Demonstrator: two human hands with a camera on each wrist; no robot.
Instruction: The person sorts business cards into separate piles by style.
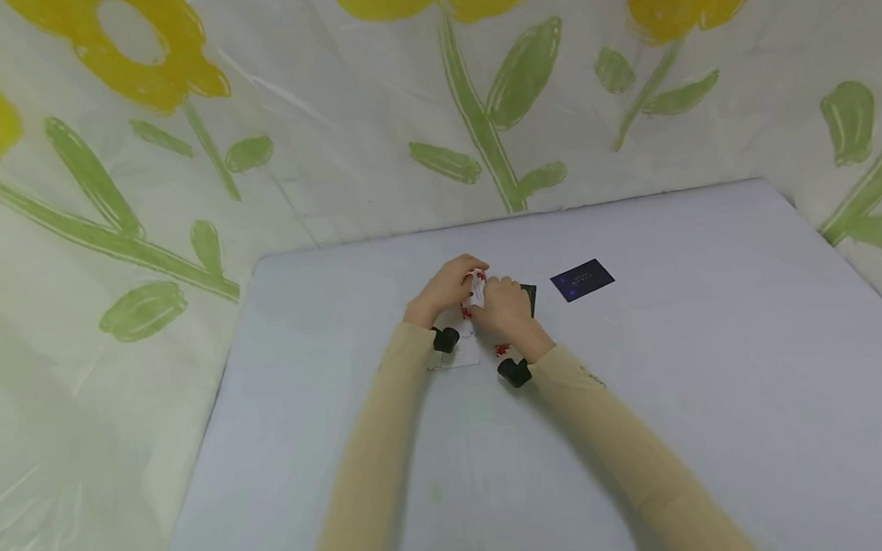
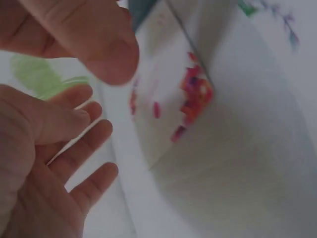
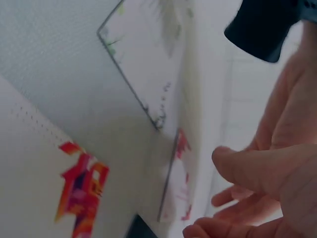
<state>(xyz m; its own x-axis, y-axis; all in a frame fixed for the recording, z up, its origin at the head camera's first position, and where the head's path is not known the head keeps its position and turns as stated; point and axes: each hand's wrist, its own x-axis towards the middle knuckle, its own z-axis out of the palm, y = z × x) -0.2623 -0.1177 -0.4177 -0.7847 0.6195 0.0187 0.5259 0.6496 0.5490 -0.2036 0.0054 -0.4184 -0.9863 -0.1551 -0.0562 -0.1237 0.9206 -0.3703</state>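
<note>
My left hand [image 1: 445, 287] and my right hand [image 1: 506, 310] are close together over a group of cards. Between them shows a white card [image 2: 161, 84] with red and orange flowers at its corners. In the left wrist view the fingers of the left hand [image 2: 54, 153] are loosely spread; the right hand [image 2: 74, 34] comes in above, and neither shows anything gripped. The right wrist view has the right hand's thumb [image 3: 267, 168] stretched out straight. A dark card [image 1: 532, 295] is half hidden behind the right hand.
A dark blue card [image 1: 583, 280] lies to the right on the pale tabletop [image 1: 477, 485]. Under the wrists are a white card with a thin sprig print [image 1: 458, 354] and another with red flowers [image 3: 81, 193]. A flower-printed sheet [image 1: 319, 126] hangs behind the table.
</note>
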